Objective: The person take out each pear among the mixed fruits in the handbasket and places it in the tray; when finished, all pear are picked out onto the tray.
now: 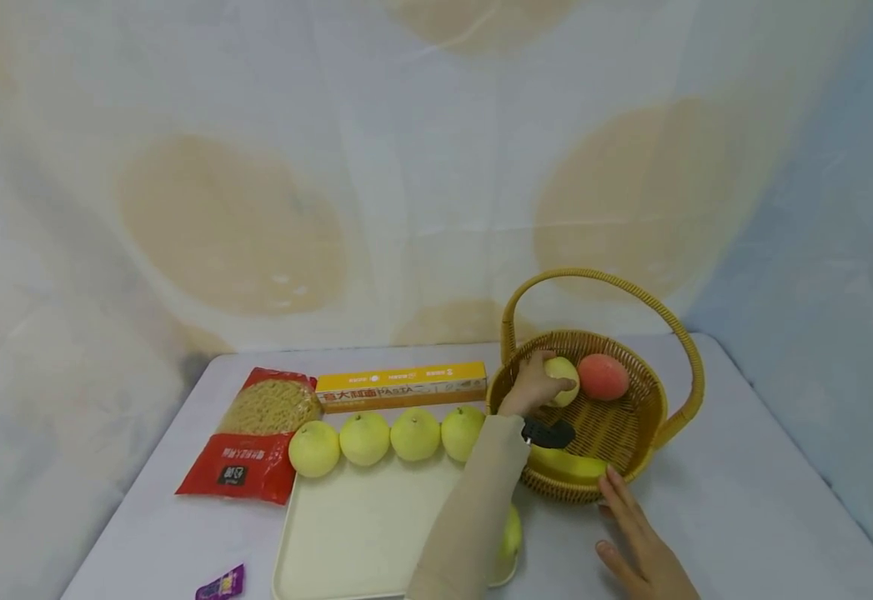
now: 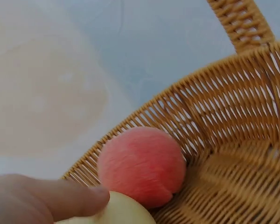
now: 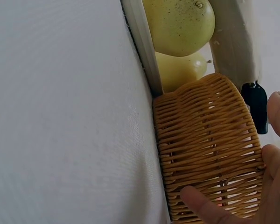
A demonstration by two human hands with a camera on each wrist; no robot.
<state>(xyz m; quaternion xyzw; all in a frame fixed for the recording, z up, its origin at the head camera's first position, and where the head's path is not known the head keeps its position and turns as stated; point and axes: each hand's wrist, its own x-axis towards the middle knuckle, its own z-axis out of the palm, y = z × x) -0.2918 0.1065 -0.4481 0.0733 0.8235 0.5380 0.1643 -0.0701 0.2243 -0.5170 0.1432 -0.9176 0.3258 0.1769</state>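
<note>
My left hand [image 1: 532, 385] reaches into the wicker basket [image 1: 661, 400] and holds a pale yellow-green pear [image 1: 562, 382] by its sides. In the left wrist view, one finger lies along the top of that pear [image 2: 126, 210]. A pink-red peach [image 1: 604, 377] sits right beside it, against the basket wall. A banana [image 1: 567, 463] lies along the near inner side of the basket. My right hand [image 1: 642, 542] touches the basket's near rim, its fingers extended; in the right wrist view the fingers [image 3: 205, 205] rest against the outer weave.
Several pears [image 1: 415, 433] line the far edge of the white tray [image 1: 361, 525], and another pear [image 1: 511, 533] is partly behind my left sleeve. Behind stand a pasta box [image 1: 402, 387] and a red pasta bag [image 1: 244, 442]. A small purple packet [image 1: 220, 583] lies front left.
</note>
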